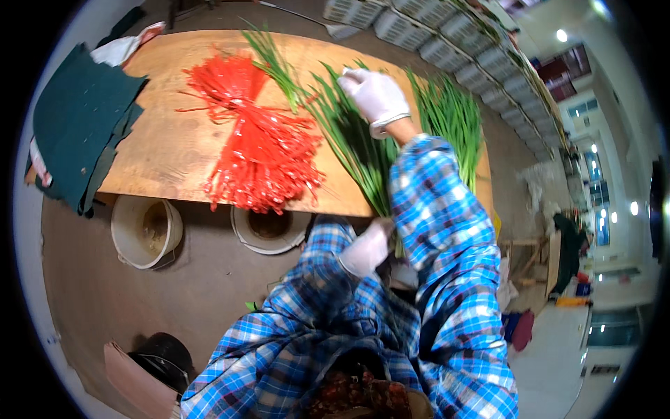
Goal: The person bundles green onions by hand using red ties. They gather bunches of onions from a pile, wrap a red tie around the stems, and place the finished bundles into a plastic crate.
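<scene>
Both hands wear white gloves. A bunch of long flat green leaves, like garlic chives (349, 143), lies across the wooden table (146, 157) with its lower end over the near edge. At that end is my left hand (366, 250), somewhat blurred, its fingers closed round the stalks. My right hand (375, 98) is over the far leaf tips, fingers curled together; whatever they may pinch is hidden. To the left lies a pile of red plastic ties (262, 157), gathered at its middle. A second green bunch (450, 119) rests right of my right forearm, and a smaller one (272, 59) beyond the ties.
Dark green cloth (80, 126) hangs over the table's left end. Under the near edge stand two white buckets, one at left (122, 234) and one nearer the middle (272, 244). A black bucket (164, 356) sits lower left. Stacked grey crates (436, 52) line the far right.
</scene>
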Tool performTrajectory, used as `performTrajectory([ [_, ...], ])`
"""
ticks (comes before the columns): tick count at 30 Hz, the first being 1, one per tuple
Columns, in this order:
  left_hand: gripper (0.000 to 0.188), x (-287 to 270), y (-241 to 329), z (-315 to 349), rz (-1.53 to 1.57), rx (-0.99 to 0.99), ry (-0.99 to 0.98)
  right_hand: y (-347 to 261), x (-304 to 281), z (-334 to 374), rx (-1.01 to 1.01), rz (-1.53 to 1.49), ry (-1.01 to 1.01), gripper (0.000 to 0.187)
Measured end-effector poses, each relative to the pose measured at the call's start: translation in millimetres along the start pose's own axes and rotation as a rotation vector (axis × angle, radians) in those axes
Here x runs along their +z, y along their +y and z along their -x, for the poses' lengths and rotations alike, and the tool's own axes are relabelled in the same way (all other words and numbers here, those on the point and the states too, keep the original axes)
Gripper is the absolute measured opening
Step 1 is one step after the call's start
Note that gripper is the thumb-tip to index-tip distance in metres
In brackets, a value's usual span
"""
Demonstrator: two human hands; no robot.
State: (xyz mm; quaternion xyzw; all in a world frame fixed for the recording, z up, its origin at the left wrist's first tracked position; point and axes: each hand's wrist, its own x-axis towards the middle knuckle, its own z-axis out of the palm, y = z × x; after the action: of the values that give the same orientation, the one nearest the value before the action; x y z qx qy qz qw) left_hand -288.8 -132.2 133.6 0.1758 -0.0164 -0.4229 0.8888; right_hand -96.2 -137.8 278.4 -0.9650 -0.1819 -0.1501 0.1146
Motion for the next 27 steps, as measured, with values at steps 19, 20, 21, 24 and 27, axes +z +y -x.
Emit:
performTrajectory([
  [19, 0.022, 15, -14, -5, -0.127, -0.024, 0.226, 80, -23, 334, 0.606, 0.249, -0.087, 0.032],
  [20, 0.023, 16, -17, -5, -0.170, -0.031, 0.257, 81, -19, 333, 0.672, 0.187, -0.202, 0.030],
  [21, 0.024, 18, -20, -5, -0.209, -0.028, 0.286, 79, -23, 330, 0.801, -0.167, -0.199, 0.029],
  [24, 0.028, 18, -24, -9, -0.219, -0.001, 0.304, 73, -37, 328, 0.996, -1.056, -0.045, 0.028],
  [27, 0.028, 15, -30, -13, -0.156, 0.032, 0.243, 83, -33, 336, 0.990, -1.188, -0.042, 0.028],
])
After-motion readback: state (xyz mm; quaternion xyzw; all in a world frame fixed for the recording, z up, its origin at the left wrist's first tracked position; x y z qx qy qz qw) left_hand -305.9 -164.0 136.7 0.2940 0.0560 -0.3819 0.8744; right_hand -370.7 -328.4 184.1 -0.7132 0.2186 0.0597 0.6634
